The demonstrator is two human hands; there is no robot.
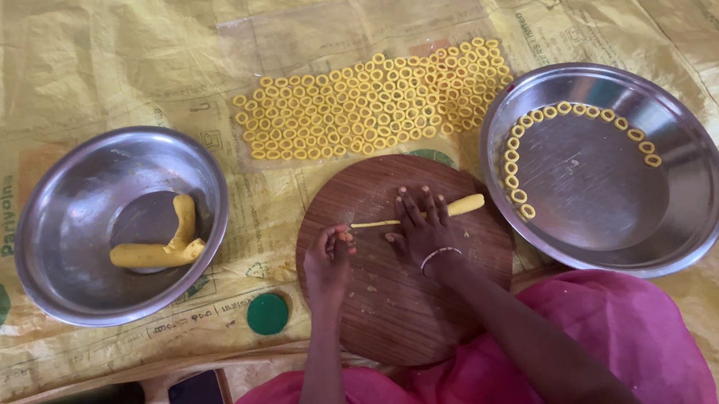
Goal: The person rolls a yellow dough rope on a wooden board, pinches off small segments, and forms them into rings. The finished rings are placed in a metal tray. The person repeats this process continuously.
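From my remote seat, I see the left hand [327,253] curled at the round wooden board's [409,305] left edge, fingers bunched together near the thin end of a yellow dough rope [420,215]. The right hand [422,226] lies palm-down across the rope's middle, fingers spread flat and extended; the thicker end juts out rightward toward a steel plate [687,189].

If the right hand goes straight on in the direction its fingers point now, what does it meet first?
The right hand already lies on the thin yellow dough rope. Beyond the round wooden board, it would probably first meet the rows of yellow dough rings on the sheet.
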